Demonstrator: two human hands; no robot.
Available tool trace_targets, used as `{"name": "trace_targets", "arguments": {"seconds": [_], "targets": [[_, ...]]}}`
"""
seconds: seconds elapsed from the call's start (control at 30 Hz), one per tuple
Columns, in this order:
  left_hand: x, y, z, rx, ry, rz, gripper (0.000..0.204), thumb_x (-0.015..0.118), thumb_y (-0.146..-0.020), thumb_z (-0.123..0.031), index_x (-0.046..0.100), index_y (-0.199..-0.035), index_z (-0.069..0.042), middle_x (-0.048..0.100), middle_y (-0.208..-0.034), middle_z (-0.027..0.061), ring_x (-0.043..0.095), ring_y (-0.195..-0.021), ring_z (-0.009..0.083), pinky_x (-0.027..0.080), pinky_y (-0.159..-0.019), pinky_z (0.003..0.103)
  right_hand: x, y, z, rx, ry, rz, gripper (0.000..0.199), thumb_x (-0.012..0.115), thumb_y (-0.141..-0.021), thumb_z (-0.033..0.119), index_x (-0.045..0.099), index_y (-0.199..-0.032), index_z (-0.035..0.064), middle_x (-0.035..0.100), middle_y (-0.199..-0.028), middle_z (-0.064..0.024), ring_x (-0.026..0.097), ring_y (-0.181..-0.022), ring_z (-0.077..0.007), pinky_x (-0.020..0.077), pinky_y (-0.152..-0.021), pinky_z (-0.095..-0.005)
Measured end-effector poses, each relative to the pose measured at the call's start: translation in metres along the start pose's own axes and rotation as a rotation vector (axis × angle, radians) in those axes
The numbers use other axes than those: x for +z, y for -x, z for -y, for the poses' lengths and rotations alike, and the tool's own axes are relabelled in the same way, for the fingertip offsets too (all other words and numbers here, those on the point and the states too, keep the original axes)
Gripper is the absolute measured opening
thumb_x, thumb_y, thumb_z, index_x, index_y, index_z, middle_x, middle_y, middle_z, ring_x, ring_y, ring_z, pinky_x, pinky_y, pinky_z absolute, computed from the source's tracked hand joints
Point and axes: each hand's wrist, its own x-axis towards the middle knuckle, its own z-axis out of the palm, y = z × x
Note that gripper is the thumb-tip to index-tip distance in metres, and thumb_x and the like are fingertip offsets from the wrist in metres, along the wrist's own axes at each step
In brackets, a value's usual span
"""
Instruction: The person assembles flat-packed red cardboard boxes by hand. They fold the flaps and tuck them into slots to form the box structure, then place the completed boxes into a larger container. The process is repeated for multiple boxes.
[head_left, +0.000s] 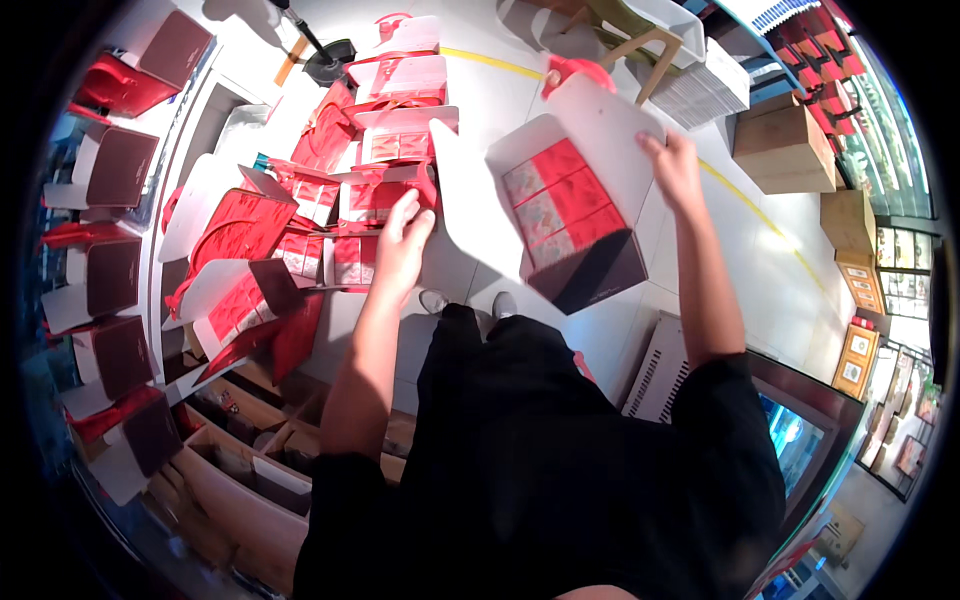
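My right hand (674, 172) grips the edge of the white lid of an open gift box (590, 275). The box hangs tilted over the floor, its dark outer side toward me, and several red and patterned small packs (562, 195) show inside. A red ribbon handle (578, 72) sticks out at the lid's far end. On the left, my left hand (402, 240) has its fingers stretched out beside a row of similar open boxes. Nearest to its fingertips is an open box with red packs (368, 202); whether they touch is hard to tell.
Open boxes with red bags (240, 225) crowd the left side, and more dark-sided boxes (112, 280) line the far left. Divided cardboard cartons (245, 470) stand at lower left. Brown cartons (785, 145) and a white stack (700, 85) are at right, near a wooden-legged chair (655, 50).
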Motion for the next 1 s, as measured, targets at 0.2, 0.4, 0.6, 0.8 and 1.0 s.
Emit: {"name": "trace_targets", "arguments": {"seconds": [0.2, 0.4, 0.6, 0.8, 1.0], "targets": [[-0.034, -0.017, 0.02, 0.068, -0.156, 0.194, 0.036, 0.053, -0.091, -0.02, 0.048, -0.121, -0.001, 0.057, -0.116, 0.0116, 0.051, -0.109, 0.0153, 0.04, -0.091, 0.028, 0.008, -0.137, 0.0, 0.033, 0.096, -0.134, 0.028, 0.061, -0.073, 0.016, 0.065, -0.093, -0.0026, 0.064, -0.073, -0.0125, 0.058, -0.068, -0.0171, 0.0459, -0.066, -0.0318], [-0.051, -0.029, 0.097, -0.12, -0.15, 0.192, 0.032, 0.053, -0.091, -0.017, 0.05, -0.118, 0.0, 0.059, -0.109, 0.0097, 0.055, -0.105, 0.0169, 0.042, -0.09, 0.03, 0.055, -0.281, -0.036, 0.024, 0.051, -0.353, 0.026, 0.061, -0.072, 0.014, 0.066, -0.093, 0.001, 0.065, -0.077, -0.0112, 0.059, -0.069, -0.0181, 0.046, -0.067, -0.0318], [-0.072, -0.027, 0.146, -0.462, -0.47, 0.03, 0.033, 0.052, -0.09, -0.022, 0.054, -0.114, 0.001, 0.06, -0.107, 0.0148, 0.058, -0.099, 0.0212, 0.044, -0.087, 0.032, 0.159, -0.409, -0.078, 0.224, 0.44, -0.24, 0.035, 0.058, -0.069, 0.018, 0.064, -0.102, 0.0084, 0.065, -0.097, -0.0153, 0.062, -0.094, -0.0271, 0.0469, -0.082, -0.0362], [-0.085, -0.026, 0.165, -0.713, -0.585, 0.013, 0.032, 0.051, -0.089, -0.023, 0.056, -0.112, 0.0, 0.062, -0.105, 0.0173, 0.059, -0.1, 0.0261, 0.045, -0.085, 0.034, 0.294, -0.499, -0.189, 0.374, 0.085, -0.222, 0.028, 0.056, -0.07, 0.009, 0.064, -0.096, 0.0036, 0.066, -0.089, -0.0147, 0.063, -0.087, -0.0261, 0.0482, -0.074, -0.0348], [-0.056, -0.043, 0.158, -0.853, -0.535, 0.031, 0.031, 0.052, -0.089, -0.019, 0.054, -0.113, 0.0, 0.063, -0.102, 0.0141, 0.06, -0.095, 0.0219, 0.046, -0.083, 0.032, 0.378, -0.513, -0.33, 0.495, -0.682, -0.168, 0.039, 0.062, -0.074, 0.004, 0.054, -0.113, 0.0008, 0.06, -0.097, -0.0083, 0.058, -0.083, -0.018, 0.0469, -0.068, -0.0283]]}}
